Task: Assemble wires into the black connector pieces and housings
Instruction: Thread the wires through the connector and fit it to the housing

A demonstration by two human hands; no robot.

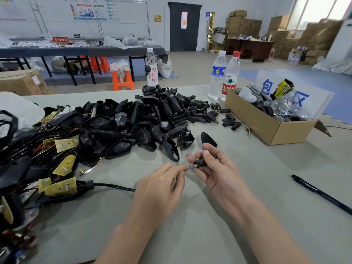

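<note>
A grey table [266, 164] was seen to carry everything. Its far middle was taken up by a large heap of black housings [133, 121], and its left side by a tangle of wired boards [47, 168] with yellowish plates and black and red leads. An open cardboard box [262, 122] full of mixed parts was set at the right, near the far edge. A scatter of small black connector pieces [202, 111] lay between the heap and the box. Three water bottles [217, 73] were stood upright behind them. A black pen [320, 193] was laid well to the right, apart from the rest. The left hand [158, 191] was held low over the near middle of the table, its thumb and forefinger pinched on the red and blue wire [188, 169]. The right hand [219, 174] was raised just beside it, palm turned inward. One connector piece [200, 163] was gripped between its thumb and curled fingers, brass tip pointed at the wire. The wire's end was brought right up to that tip, though whether it had entered could not be told. A black cable [114, 186] was seen running from the boards toward the left hand.
</note>
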